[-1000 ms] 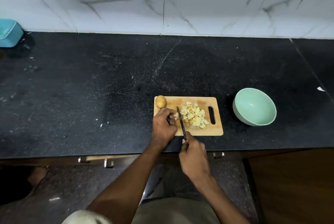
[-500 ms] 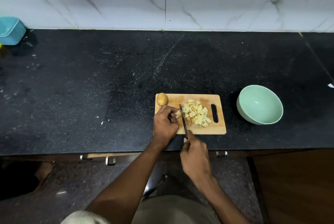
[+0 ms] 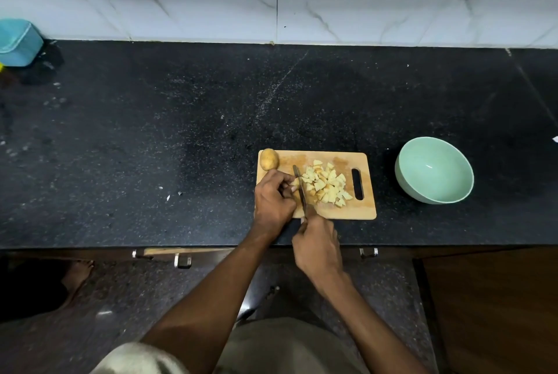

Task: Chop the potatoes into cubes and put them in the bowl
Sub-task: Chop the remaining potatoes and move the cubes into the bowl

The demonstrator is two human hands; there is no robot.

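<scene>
Potato piece under cut, left-centre of wooden cutting board, mostly hidden by fingers; size not readable. Left hand curled over it, pinching it against board. Knife blade lying near-to-far just right of those fingers, edge down at the piece. Right hand wrapped round knife handle at near edge of board; handle itself hidden.

Pile of potato cubes heaped just right of blade, between blade and board's handle slot. Whole unpeeled potato at far-left corner of board, uncut, just beyond left hand.

Green bowl right of board, apart from it, on black granite counter; no cubes visible inside.

Progress, judged: one potato nearly diced, last piece in hand. Remaining: finish this piece, dice the whole potato, transfer all cubes to bowl. Roughly halfway through chopping; transfer not begun.

Blue container far left against marble wall.
</scene>
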